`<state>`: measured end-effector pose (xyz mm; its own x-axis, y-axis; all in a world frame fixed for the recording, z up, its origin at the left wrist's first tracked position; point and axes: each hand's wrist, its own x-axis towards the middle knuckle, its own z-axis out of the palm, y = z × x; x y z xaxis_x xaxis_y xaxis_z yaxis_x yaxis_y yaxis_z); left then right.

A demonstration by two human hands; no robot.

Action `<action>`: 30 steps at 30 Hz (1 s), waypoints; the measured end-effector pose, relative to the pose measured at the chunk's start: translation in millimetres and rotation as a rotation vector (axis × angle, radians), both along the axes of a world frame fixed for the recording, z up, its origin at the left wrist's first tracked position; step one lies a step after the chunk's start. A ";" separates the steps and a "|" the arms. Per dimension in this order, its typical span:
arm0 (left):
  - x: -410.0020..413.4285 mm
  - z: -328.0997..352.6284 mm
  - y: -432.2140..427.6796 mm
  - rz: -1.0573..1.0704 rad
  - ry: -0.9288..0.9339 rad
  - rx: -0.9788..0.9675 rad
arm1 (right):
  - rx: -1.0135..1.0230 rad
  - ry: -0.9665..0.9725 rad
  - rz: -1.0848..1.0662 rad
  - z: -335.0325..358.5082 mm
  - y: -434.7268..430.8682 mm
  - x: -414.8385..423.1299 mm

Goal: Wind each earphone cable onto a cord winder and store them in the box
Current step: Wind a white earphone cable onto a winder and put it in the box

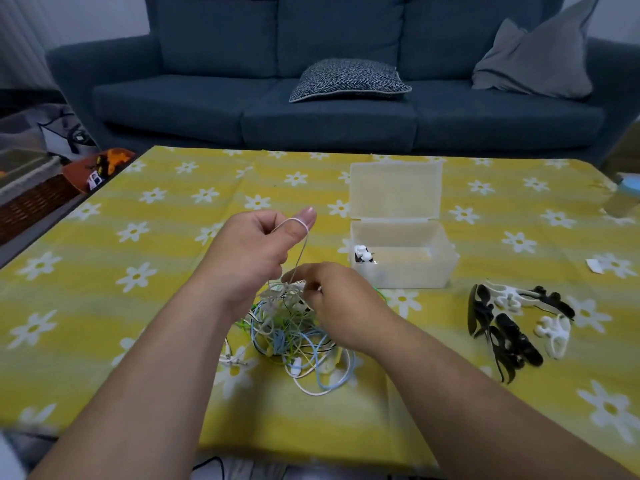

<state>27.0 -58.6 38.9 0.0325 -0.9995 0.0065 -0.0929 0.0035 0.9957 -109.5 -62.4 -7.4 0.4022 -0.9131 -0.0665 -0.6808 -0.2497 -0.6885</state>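
On the yellow flowered tablecloth (104, 237), a tangle of earphone cables (294, 344) lies in front of the person, with an open clear box (408, 271) behind it to the right and loose black and white cord winders (512, 327) further right. The left hand (252, 251) is raised above the tangle, fingers curled, with a thin white cable (300, 251) looped over its thumb (304, 220). The right hand (336, 303) pinches strands at the top of the tangle.

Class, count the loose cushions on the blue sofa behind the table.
2: a patterned cushion lying flat on the middle of the sofa, and a grey cushion propped in its right corner.
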 end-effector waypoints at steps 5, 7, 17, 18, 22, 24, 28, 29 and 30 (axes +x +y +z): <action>1.5 5.6 5.4 -0.052 0.123 -0.043 | -0.031 0.021 0.034 -0.6 4.0 2.8; 4.7 9.6 5.1 -0.002 0.182 -0.070 | -0.058 0.001 -0.057 0.8 2.5 1.2; 39.2 9.0 -5.4 0.698 0.223 -0.059 | -0.180 -0.041 -0.365 10.0 -19.7 -25.3; 37.7 7.2 -6.0 0.692 0.105 -0.026 | -0.199 -0.055 -0.345 12.0 -20.6 -25.7; 20.7 -5.5 -4.2 0.440 -0.370 0.118 | -0.081 -0.394 -0.234 27.6 -14.6 -22.9; 13.2 -12.0 -4.3 0.263 -0.427 0.066 | 0.049 -0.638 -0.190 38.2 -10.5 -21.6; 1.6 -11.0 -3.2 -0.072 -0.223 -0.030 | 0.269 -0.989 -0.133 58.0 -6.7 -27.3; -1.4 -9.0 -1.6 -0.115 -0.179 -0.049 | 0.290 -1.020 -0.128 60.9 -6.4 -30.1; -2.9 -7.5 -0.9 -0.135 -0.151 -0.067 | 0.297 -1.032 -0.126 62.7 -6.0 -32.3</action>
<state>24.1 -59.5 31.4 -0.1078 -0.9919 0.0676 -0.2350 0.0915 0.9677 -141.9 -68.4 55.3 0.2949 -0.9552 0.0249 0.2532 0.0530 -0.9660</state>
